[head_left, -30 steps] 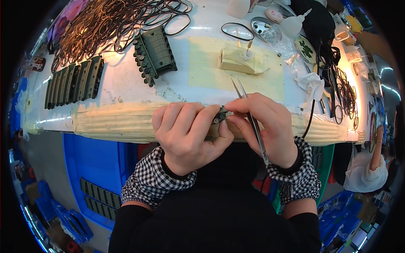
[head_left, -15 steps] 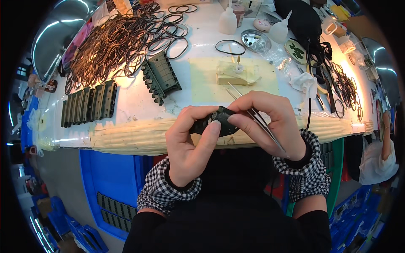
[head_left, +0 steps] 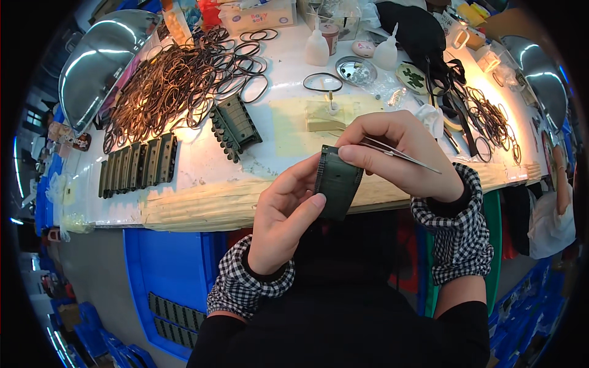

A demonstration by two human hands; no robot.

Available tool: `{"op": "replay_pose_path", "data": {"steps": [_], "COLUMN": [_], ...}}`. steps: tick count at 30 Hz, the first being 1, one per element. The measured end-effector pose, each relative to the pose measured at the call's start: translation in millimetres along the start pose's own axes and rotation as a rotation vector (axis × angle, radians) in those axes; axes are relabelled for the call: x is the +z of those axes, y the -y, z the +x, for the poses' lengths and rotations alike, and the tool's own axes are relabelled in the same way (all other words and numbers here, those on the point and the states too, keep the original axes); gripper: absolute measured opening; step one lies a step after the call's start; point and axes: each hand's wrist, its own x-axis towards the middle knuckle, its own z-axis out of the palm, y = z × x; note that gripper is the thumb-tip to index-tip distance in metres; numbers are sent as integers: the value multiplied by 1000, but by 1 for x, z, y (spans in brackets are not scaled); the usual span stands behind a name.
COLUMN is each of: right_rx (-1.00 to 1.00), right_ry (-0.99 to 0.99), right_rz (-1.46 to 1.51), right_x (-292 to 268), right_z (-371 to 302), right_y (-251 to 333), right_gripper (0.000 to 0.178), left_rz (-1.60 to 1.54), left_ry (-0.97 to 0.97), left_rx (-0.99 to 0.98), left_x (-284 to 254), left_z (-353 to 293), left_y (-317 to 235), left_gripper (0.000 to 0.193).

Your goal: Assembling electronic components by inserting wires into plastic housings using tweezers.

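Observation:
Between my two hands is a dark green plastic model tank hull (head_left: 337, 183), held tilted with its flat ribbed face showing. My left hand (head_left: 284, 211) is closed on its left side, with the thumb on the face. My right hand (head_left: 396, 153) pinches its upper right corner with thumb and fingers. Metal tweezers (head_left: 405, 158) are tucked in that same right hand, pointing back across the palm. Farther off on the table lies another green hull (head_left: 239, 126) with small wheels along one side. Several similar hulls (head_left: 140, 162) stand in a row at the left.
A large heap of rubber bands (head_left: 178, 86) covers the back left. A yellowish block (head_left: 328, 116) with a small brush in a cup sits ahead, near white squeeze bottles (head_left: 316, 48) and a round metal dish (head_left: 356, 70). Below the padded table edge is a blue bin (head_left: 165, 257).
The hull has been turned upright, so its broad face shows instead of its end. My right hand has moved slightly right and up, and the tweezers lie flatter.

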Motion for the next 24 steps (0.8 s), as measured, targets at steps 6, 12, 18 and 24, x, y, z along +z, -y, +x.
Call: {"op": "replay_pose_path", "data": {"steps": [6, 12, 18, 24], "right_rx": [73, 100, 41, 45], "right_ry": [24, -52, -87, -57], "right_rz": [16, 74, 70, 71], "right_x": [-9, -6, -1, -1], "right_z": [1, 2, -3, -6], "right_y": [1, -7, -5, -11], "right_gripper": [24, 30, 25, 30], "left_rz": [29, 91, 104, 119], "left_ry": [21, -70, -109, -132], "left_rx": [-166, -143, -117, -67], "left_x": [-6, -3, 0, 3], "left_z": [-9, -13, -15, -16], "left_y": [6, 10, 7, 8], "left_gripper": [43, 33, 33, 30]}}
